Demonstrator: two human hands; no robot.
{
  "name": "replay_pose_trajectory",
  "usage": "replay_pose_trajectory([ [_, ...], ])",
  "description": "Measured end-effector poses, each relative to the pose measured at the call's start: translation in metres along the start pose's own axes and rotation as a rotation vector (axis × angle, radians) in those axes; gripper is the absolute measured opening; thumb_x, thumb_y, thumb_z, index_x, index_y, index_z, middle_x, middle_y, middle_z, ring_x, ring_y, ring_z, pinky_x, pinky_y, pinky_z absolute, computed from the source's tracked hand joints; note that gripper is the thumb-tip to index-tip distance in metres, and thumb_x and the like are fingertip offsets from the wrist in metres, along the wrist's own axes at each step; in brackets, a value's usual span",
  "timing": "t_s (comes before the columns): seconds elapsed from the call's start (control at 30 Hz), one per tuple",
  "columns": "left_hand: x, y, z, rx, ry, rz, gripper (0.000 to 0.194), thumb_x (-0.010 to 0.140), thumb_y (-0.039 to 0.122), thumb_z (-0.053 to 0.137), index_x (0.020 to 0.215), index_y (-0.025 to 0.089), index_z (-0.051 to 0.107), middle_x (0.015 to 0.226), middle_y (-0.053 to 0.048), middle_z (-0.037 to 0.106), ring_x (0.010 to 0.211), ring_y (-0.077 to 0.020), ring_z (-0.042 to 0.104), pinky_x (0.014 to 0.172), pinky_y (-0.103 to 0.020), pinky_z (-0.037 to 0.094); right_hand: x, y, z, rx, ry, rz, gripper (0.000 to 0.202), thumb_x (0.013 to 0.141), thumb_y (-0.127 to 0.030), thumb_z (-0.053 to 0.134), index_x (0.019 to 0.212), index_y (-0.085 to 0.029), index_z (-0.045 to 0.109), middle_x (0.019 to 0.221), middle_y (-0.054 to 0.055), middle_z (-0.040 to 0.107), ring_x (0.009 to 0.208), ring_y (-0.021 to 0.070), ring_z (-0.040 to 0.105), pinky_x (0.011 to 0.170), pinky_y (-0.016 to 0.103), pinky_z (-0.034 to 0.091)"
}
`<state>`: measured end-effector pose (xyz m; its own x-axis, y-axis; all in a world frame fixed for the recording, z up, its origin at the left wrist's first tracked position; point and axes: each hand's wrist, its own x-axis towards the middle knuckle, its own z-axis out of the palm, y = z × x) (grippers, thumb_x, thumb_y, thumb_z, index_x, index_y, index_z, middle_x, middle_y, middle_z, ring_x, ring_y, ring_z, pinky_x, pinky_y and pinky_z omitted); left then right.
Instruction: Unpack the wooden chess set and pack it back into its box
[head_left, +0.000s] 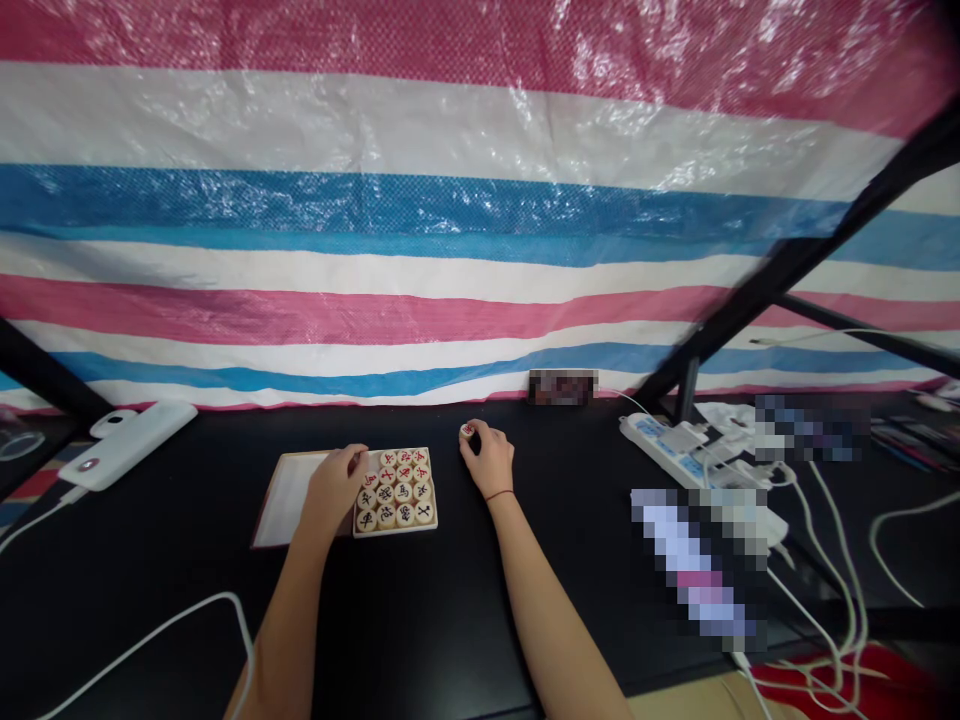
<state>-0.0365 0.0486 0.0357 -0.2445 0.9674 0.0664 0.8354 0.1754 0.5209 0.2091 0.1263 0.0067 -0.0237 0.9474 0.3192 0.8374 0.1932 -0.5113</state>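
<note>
A shallow white box [395, 533] of round Chinese chess pieces [405, 493] lies on the black table, its pieces in rows with red characters toward the back and black ones toward the front. My left hand [337, 487] is at the box's back left corner, fingers curled and covering that corner; whatever they hold is hidden. Right of the box, my right hand [491, 460] pinches one Chinese chess piece [467, 431] with a red character on its face, just above or on the table. An opened lid [291, 490] lies flat at the box's left, partly behind my left hand.
A white power bank [131, 445] with a cable lies at the left. On the right are a power strip [664, 447] with plugs, tangled white cables [840, 540] and a blurred-out phone-like object [694, 570]. A striped plastic sheet [375, 220] hangs behind the table.
</note>
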Motion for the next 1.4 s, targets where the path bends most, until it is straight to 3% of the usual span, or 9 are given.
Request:
replay_pose_trajectory([
  [0.13, -0.0021, -0.0019, 0.0006, -0.032, 0.033, 0.011, 0.033, 0.087, 0.027, 0.042, 0.111, 0.021, 0.064, 0.088, -0.005, 0.067, 0.082, -0.0189, 0.062, 0.077, -0.028, 0.046, -0.0001, 0.0001, 0.0003, -0.002, 0.019, -0.005, 0.017, 0.085, -0.025, 0.054, 0.1, -0.024, 0.061, 0.092, 0.003, 0.067, 0.097, 0.0214, 0.055, 0.079, 0.031, 0.034],
  [0.5, -0.0033, -0.0025, 0.0007, -0.078, 0.03, 0.001, 0.033, 0.087, 0.027, 0.041, 0.108, 0.019, 0.065, 0.098, -0.006, 0.069, 0.091, -0.0203, 0.063, 0.084, -0.03, 0.047, 0.0001, 0.0028, 0.0022, 0.005, 0.015, -0.01, 0.017, 0.084, -0.023, 0.054, 0.099, -0.024, 0.061, 0.09, 0.003, 0.067, 0.097, 0.0217, 0.055, 0.079, 0.031, 0.034],
  [0.7, -0.0045, -0.004, 0.0036, -0.086, 0.064, 0.032, 0.033, 0.087, 0.028, 0.04, 0.107, 0.018, 0.065, 0.097, -0.007, 0.069, 0.092, -0.0201, 0.063, 0.084, -0.029, 0.047, 0.0007, 0.0019, 0.0011, 0.023, 0.01, -0.002, 0.021, 0.081, -0.024, 0.057, 0.102, -0.023, 0.059, 0.098, 0.003, 0.067, 0.099, 0.0225, 0.055, 0.08, 0.032, 0.035],
  [1.03, 0.0027, 0.0, -0.0005, -0.003, -0.015, 0.005, 0.024, 0.089, 0.032, 0.044, 0.094, 0.022, 0.064, 0.082, -0.003, 0.067, 0.079, -0.0179, 0.061, 0.069, -0.026, 0.042, 0.002, 0.006, 0.0058, 0.019, 0.008, 0.019, 0.024, 0.081, -0.026, 0.058, 0.105, -0.024, 0.058, 0.097, 0.003, 0.066, 0.1, 0.0223, 0.056, 0.081, 0.033, 0.035],
  [1.4, 0.0051, 0.0039, 0.0043, 0.036, 0.045, -0.013, 0.022, 0.089, 0.03, 0.045, 0.091, 0.022, 0.065, 0.082, -0.003, 0.063, 0.08, -0.0184, 0.06, 0.069, -0.026, 0.042, 0.0014, 0.0071, 0.0071, 0.04, 0.033, 0.014, 0.02, 0.083, -0.028, 0.056, 0.102, -0.023, 0.059, 0.095, 0.003, 0.067, 0.099, 0.0208, 0.056, 0.082, 0.031, 0.035],
])
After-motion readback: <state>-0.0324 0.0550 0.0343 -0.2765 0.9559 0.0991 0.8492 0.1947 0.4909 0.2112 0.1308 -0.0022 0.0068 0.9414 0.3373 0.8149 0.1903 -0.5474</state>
